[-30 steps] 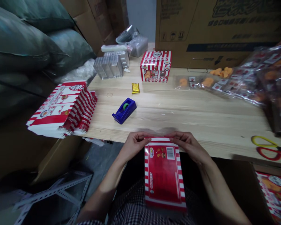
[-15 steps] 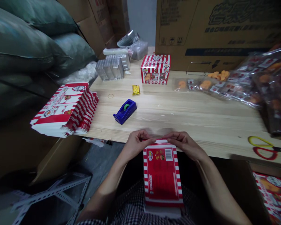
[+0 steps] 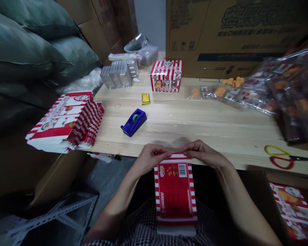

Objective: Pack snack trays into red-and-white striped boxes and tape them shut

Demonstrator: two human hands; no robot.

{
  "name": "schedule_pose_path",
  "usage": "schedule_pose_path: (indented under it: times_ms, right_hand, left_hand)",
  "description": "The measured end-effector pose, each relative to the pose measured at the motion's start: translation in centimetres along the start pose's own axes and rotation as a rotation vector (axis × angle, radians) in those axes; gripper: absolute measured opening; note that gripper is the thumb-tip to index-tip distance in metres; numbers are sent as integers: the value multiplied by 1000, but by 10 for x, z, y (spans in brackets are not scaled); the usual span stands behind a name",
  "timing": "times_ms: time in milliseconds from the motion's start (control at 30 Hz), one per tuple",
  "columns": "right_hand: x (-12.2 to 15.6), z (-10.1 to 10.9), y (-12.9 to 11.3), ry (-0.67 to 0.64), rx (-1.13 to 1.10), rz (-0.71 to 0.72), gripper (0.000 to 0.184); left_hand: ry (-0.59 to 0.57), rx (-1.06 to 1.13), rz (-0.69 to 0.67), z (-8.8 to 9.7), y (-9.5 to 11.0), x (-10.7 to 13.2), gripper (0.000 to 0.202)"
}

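A red and white striped cardboard box (image 3: 175, 191), with a barcode on its upper right, lies against my lap with its far end at the table edge. My left hand (image 3: 154, 158) pinches the far left corner between thumb and fingers. At the far right corner, my right hand (image 3: 200, 152) pinches the same edge. Fingertips of both hands nearly meet over the top edge, and the box's underside is hidden. Beyond my hands a blue tape dispenser (image 3: 133, 123) with a green core sits on the table.
Flattened striped boxes (image 3: 64, 119) are stacked at the left. An upright striped box (image 3: 166, 77), a gold packet (image 3: 145, 98) and clear plastic trays (image 3: 116, 76) stand farther back. Bagged toy pieces (image 3: 256, 89) and scissors (image 3: 282, 158) lie right. A large carton (image 3: 190, 65) stands behind.
The view has shifted slightly, so the table things appear a little farther left. Both hands keep their pinch on the box's far edge, with fingertips slightly closer together.
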State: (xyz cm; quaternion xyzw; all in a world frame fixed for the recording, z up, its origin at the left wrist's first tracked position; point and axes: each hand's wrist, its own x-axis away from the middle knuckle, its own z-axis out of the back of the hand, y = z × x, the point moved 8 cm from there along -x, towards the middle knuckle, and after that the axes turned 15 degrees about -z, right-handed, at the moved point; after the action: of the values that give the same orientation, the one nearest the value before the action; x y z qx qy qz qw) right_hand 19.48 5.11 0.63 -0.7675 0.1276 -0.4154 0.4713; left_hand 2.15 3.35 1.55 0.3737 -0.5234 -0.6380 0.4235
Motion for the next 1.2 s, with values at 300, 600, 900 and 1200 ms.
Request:
schedule_pose_path:
  times_ms: [300,600,900,1200]
  right_hand:
    - [-10,-3,-9,-74,11,46,23]
    - [5,-4,13,52,-162,52,12]
    - [11,-6,32,89,-403,67,14]
    - [19,-15,29,166,-308,89,20]
  left_hand:
    - [54,88,46,4,-3,1,26]
    - [-2,-42,-47,2,3,3,23]
    - [-9,-74,-52,7,8,6,21]
    - [-67,-213,-158,8,28,10,21]
